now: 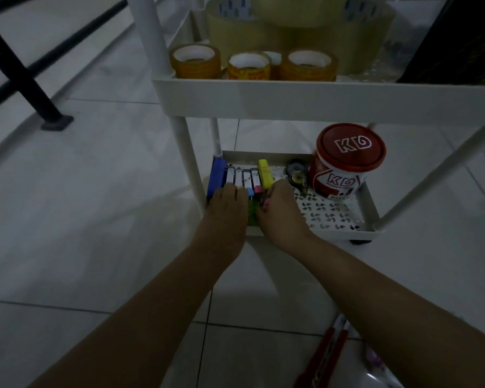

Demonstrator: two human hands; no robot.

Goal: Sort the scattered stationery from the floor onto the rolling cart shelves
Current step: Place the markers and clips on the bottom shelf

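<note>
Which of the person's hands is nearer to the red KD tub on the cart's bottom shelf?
Right. The right hand rests just left of the red KD tub; the left hand lies further left, by the blue stapler.

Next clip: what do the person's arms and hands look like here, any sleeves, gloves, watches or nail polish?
Both forearms are bare as far as the frame shows: no sleeves, gloves, watch or bracelet in view. The left hand shows no rings on its visible back. The right hand has at least one nail that looks pink, possibly polish; the dim light makes that uncertain. No other markings are visible.
</note>
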